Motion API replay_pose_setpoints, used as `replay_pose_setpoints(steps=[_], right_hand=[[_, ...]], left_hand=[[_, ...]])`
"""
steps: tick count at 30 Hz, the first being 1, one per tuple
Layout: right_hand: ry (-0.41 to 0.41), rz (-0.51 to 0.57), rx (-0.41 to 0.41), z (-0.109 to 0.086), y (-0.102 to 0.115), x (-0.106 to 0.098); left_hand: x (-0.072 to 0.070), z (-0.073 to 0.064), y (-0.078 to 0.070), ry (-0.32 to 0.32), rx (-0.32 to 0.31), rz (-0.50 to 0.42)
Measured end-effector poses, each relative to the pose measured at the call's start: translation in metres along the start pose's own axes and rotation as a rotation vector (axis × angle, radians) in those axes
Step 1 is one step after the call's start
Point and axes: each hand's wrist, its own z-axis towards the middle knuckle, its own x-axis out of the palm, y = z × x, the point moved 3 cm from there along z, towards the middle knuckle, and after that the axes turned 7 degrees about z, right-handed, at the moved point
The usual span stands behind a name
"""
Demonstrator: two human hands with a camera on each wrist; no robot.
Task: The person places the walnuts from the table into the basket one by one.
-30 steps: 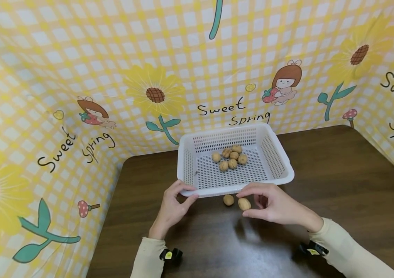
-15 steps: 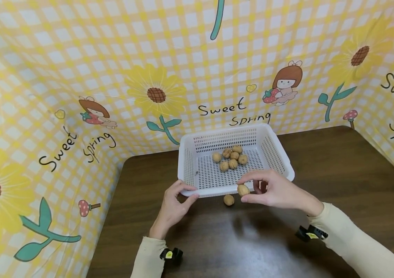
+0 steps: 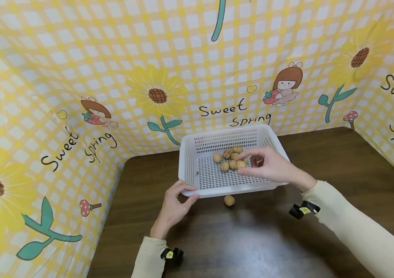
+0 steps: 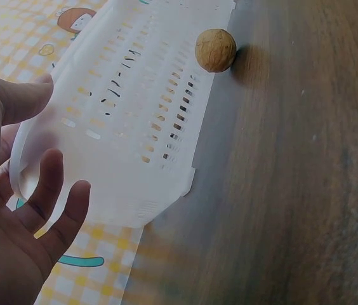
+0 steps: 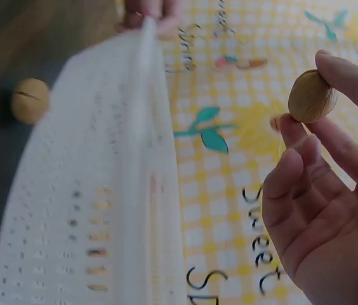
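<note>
A white perforated plastic basket (image 3: 210, 191) stands on the table with several walnuts (image 3: 225, 166) inside. My left hand (image 3: 173, 208) grips its near left corner, thumb and fingers on either side of the rim, as the left wrist view also shows. Over the basket, my right hand (image 3: 273, 166) pinches one walnut (image 5: 310, 96) between thumb and fingertips. In the head view that held walnut overlaps the ones in the basket, and the hand hides part of the right side. Another walnut (image 3: 229, 200) lies on the table just in front of the basket's near wall.
The dark wooden table (image 3: 335, 166) extends to both sides and toward me. A yellow checked cloth (image 3: 197, 77) with printed sunflowers hangs behind and beside it. The basket's far rim stands close to that cloth.
My right hand has lifted the walnut from in front of the basket, carried it over the near rim and moved it above the inside. The left hand has stayed at its corner.
</note>
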Motion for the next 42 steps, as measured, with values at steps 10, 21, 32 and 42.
replay_pose_setpoints(steps=[10,21,32,42], right_hand=[[-0.013,0.183,0.167,0.041,-0.014,-0.026],[-0.134,0.229,0.318,0.081,-0.035,-0.040],[-0.094,0.139,0.355,0.100,-0.068,-0.032],[-0.018,0.050,0.405,0.102,-0.099,-0.002]], left_hand=[[0.001,-0.001,0.000,0.023,-0.043,-0.006],[-0.001,0.000,0.001,0.011,-0.017,-0.002],[-0.002,0.001,-0.001,0.031,-0.052,-0.006],[-0.002,-0.001,-0.001,0.044,-0.048,-0.002]])
